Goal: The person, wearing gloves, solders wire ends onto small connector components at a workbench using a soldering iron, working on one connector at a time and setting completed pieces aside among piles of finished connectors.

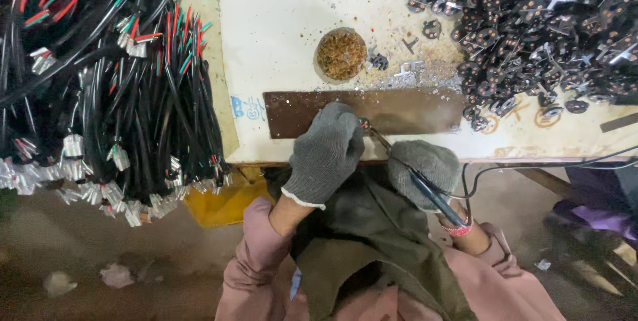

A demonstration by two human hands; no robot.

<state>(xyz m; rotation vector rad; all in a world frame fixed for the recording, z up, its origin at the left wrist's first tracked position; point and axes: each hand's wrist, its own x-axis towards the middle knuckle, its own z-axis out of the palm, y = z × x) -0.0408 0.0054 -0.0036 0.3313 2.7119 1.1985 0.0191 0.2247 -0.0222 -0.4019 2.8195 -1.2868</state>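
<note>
While the left hand (325,151), in a grey knit glove, lies curled with its fingers pressed down at the near edge of a brown plate (399,109), it pinches a small dark part (363,123) against that plate; the part is mostly hidden by the glove, so its shape cannot be made out. The right hand (425,167), also gloved in grey, is clenched around a soldering iron (425,188) with a dark and blue handle, held like a pen, its thin metal tip slanting up and left to touch the small part just beside the left fingertips. A black cord runs from the handle's rear end off to the right. The brown plate lies flat along the near edge of a white table (279,22) speckled with metal crumbs. Behind the plate sits a round tin of brassy wool (341,54), and to the right a big heap of black plug pieces (538,28) covers the table. On the left, bundles of black cables (100,95) with red and green wires hang down.
</note>
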